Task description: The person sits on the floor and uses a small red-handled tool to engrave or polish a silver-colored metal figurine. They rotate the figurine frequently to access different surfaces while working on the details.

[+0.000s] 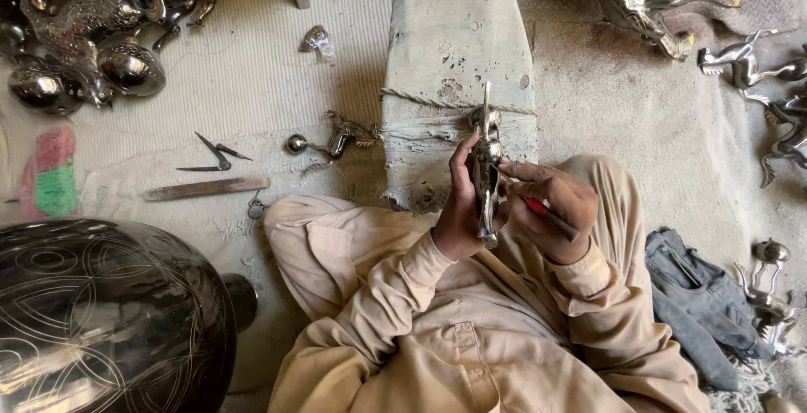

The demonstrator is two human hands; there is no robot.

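I held the small metal animal figure [486, 161] upright over my lap, my left hand [458, 211] wrapped around its body, my right hand [551, 211] pinching a red-handled tool [546, 215] against its side — how much was worked I couldn't tell. Beyond stood the pitted wooden block [458, 43]; polished figures [84, 34] lay heaped on the floor.

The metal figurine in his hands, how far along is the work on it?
Polished figures lie heaped at one side, apparently done. In hand: the left hand holds a metal figurine upright while the right hand grips a red-handled tool. Other figures lie apart; their state is unclear.
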